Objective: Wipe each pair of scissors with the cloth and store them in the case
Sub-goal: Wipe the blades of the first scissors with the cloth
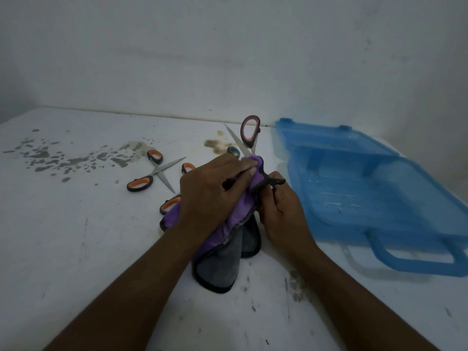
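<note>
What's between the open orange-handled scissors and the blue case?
Head view: a second orange-handled pair, then the left hand and right hand holding the red-handled scissors in the purple cloth, then bare table up to the blue case.

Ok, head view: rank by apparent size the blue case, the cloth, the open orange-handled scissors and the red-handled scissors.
1. blue case
2. purple cloth
3. open orange-handled scissors and red-handled scissors: unranked, the latter partly wrapped in cloth.
</note>
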